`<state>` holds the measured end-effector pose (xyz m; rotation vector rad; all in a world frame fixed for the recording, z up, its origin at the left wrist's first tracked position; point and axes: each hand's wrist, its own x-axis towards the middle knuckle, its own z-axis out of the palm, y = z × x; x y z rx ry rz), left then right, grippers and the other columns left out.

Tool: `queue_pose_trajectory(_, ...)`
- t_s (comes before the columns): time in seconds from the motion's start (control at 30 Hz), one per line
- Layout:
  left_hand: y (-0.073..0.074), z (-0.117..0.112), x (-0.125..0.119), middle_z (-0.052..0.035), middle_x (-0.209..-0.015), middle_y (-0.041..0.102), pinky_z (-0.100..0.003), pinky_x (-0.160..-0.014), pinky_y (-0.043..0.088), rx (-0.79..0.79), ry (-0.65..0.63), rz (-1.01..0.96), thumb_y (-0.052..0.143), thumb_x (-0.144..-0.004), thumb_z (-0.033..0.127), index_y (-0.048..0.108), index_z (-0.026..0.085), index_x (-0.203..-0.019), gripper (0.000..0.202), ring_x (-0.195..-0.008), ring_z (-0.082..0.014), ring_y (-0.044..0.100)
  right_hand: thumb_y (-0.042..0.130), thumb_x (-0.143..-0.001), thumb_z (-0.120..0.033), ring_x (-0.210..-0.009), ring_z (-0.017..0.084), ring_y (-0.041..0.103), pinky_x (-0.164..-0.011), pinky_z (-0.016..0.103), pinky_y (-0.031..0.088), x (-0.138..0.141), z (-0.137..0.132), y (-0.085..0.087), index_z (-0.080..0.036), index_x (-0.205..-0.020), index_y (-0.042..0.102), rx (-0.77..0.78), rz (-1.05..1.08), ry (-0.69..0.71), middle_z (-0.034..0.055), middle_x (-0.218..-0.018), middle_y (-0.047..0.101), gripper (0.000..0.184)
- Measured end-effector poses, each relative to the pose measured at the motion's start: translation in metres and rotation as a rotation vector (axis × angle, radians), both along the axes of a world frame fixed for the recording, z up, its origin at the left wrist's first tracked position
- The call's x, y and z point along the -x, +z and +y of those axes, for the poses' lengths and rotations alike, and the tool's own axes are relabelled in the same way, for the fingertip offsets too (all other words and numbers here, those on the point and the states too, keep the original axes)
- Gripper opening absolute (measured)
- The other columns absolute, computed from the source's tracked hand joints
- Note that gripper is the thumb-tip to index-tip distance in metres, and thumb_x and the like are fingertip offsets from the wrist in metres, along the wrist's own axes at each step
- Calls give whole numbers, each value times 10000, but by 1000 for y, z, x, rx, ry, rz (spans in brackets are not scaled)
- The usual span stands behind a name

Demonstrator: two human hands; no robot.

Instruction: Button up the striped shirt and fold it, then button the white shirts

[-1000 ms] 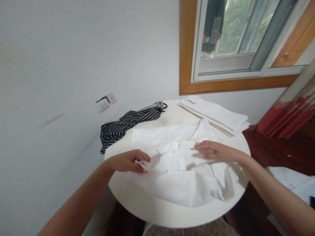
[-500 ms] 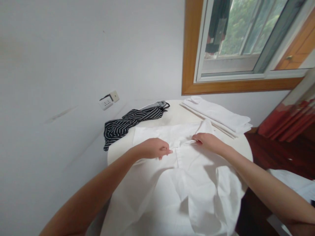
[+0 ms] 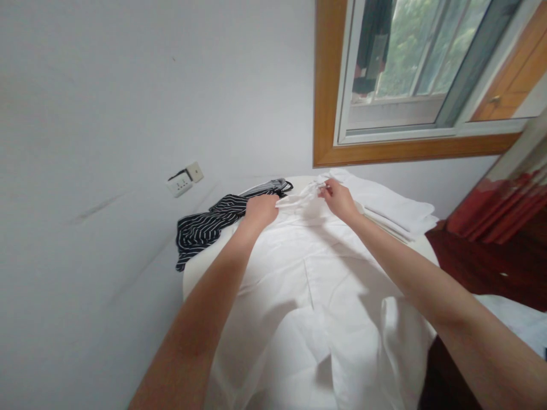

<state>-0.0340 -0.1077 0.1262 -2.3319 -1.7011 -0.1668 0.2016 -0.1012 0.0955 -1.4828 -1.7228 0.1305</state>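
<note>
A large white garment, with a seam down its middle and loose folds toward me, lies spread over a round table. At its far edge my left hand is closed on the cloth, beside the striped cloth. My right hand pinches the same far edge farther right, close to the folded white stack. Between the two hands the edge is raised and bunched. The fingers of my left hand are mostly hidden behind its back.
Black-and-white striped cloth lies at the table's back left. A folded white stack sits at the back right. The cream table stands against the wall, below a socket and a wood-framed window. A red-and-white curtain hangs at right.
Both hands have moved away from me toward the wall, carrying the garment's far edge along. The cloth now lies more stretched out across the table.
</note>
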Motion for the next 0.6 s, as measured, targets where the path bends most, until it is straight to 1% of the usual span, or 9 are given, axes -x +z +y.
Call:
queue_pose_trajectory(0.07,-6,6,-3,-143,-1171,624,-422,-904,427,-190,67,-103,414,-860,171,549,191,-1236,400,-1090,-296,566,422,-865,-191,-1025,219,636,-888,340,468,6,12,-13,-129,-1306,425,-49,69,51,131,-1117,671,446)
queue_pose_trajectory(0.1,-13,7,-7,-155,-1259,572,-444,-950,395,-278,69,-146,400,-861,146,488,186,-1312,461,-1153,-302,523,435,-848,-180,-1092,223,606,-926,348,453,9,16,-21,-110,-1372,343,-53,80,77,153,-1210,622,537)
queue_pose_trajectory(0.17,-32,5,-14,-148,-1400,449,-466,-1036,309,-380,2,-190,400,-857,121,397,194,-1392,540,-1271,-300,410,462,-820,-163,-1184,228,544,-980,353,422,14,21,-39,-83,-1430,240,-16,45,122,178,-1331,528,655)
queue_pose_trajectory(0.2,-44,4,-17,-134,-1425,422,-462,-1061,279,-383,-49,-193,407,-856,121,400,204,-1391,542,-1299,-292,374,470,-814,-158,-1202,231,526,-994,352,410,15,21,-49,-78,-1430,250,22,0,135,180,-1346,513,658)
queue_pose_trajectory(0.27,-68,1,-23,-111,-1385,466,-432,-1058,293,-329,-133,-184,420,-861,138,464,221,-1341,489,-1280,-274,390,478,-823,-166,-1187,236,525,-998,348,398,18,19,-67,-89,-1388,355,105,-129,156,170,-1305,548,583)
queue_pose_trajectory(0.33,-91,-1,-25,-102,-1314,529,-406,-1024,337,-269,-161,-193,428,-872,163,501,217,-1301,438,-1221,-260,444,484,-851,-218,-1125,243,548,-975,344,400,21,13,-81,-114,-1322,464,164,-259,164,154,-1209,605,483)
queue_pose_trajectory(0.4,-107,1,-23,-97,-1302,545,-401,-1027,339,-231,-160,-213,420,-891,191,495,204,-1302,418,-1210,-252,455,489,-873,-287,-1055,245,561,-936,341,404,23,7,-91,-138,-1267,539,172,-349,142,143,-1117,626,425)
queue_pose_trajectory(0.5,-116,6,-18,-92,-1327,542,-416,-1066,293,-183,-131,-240,374,-922,208,465,194,-1330,418,-1239,-241,437,494,-861,-254,-992,242,540,-890,337,394,24,1,-96,-171,-1183,627,134,-411,98,129,-1008,605,358)
queue_pose_trajectory(0.6,-110,8,-12,-82,-1295,576,-421,-1044,307,-117,-108,-263,325,-947,237,458,214,-1340,415,-1199,-232,468,482,-816,-168,-945,235,521,-872,340,386,20,-2,-92,-167,-1053,695,78,-396,157,114,-927,581,319)
